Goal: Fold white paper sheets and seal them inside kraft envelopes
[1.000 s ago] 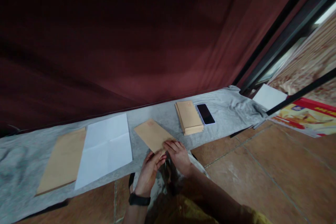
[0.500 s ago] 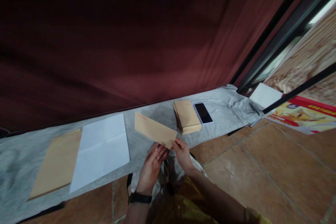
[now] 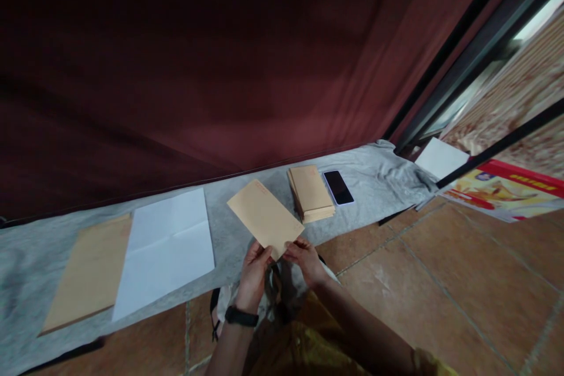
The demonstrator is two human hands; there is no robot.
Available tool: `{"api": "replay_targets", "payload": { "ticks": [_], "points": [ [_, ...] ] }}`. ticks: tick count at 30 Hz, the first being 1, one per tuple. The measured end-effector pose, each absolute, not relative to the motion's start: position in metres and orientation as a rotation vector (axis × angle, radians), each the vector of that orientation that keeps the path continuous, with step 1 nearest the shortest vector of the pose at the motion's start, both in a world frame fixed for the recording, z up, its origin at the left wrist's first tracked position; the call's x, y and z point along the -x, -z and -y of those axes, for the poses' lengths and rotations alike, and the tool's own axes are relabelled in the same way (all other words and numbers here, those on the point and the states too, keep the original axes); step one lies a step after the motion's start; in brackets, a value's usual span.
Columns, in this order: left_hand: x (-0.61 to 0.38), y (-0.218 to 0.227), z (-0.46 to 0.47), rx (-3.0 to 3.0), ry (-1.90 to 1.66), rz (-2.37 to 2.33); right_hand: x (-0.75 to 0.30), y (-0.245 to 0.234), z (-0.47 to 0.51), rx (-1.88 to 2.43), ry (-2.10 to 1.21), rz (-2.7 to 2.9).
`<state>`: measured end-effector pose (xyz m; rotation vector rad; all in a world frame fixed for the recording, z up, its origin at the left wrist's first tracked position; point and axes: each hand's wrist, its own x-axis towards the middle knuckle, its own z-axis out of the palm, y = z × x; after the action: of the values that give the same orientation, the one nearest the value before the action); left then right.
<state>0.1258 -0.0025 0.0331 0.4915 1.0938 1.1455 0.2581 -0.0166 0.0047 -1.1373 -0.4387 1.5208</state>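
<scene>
A small brown envelope [image 3: 265,217] is held up above the grey cloth [image 3: 229,235], tilted, its near end pinched by both hands. My left hand [image 3: 254,276], with a black watch on the wrist, grips the near left corner. My right hand [image 3: 306,258] grips the near right corner. A stack of similar brown envelopes [image 3: 311,192] lies on the cloth just beyond and to the right. A creased white sheet of paper [image 3: 165,249] lies to the left, with a large brown envelope [image 3: 86,273] beside it.
A black phone [image 3: 338,187] lies right of the envelope stack. A dark red curtain [image 3: 198,59] hangs behind the cloth. A white sheet [image 3: 440,158] and a colourful printed sheet [image 3: 502,191] lie at the far right. Brown floor tiles [image 3: 440,282] spread on the right.
The small envelope has been lifted off the cloth and turned; both hands now pinch its near end. The view has shifted slightly.
</scene>
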Motion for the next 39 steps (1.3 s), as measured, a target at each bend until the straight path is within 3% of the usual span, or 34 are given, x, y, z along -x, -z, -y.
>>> {"api": "replay_targets", "payload": {
  "ticks": [23, 39],
  "points": [
    [-0.129, -0.057, 0.003, -0.628, -1.034, -1.128, -0.271, -0.022, 0.008, 1.065, -1.511, 0.377],
    [-0.112, -0.021, 0.006, -0.654, -1.063, -1.287, -0.360, -0.044, -0.025, 1.067, -1.168, 0.297]
  ]
}}
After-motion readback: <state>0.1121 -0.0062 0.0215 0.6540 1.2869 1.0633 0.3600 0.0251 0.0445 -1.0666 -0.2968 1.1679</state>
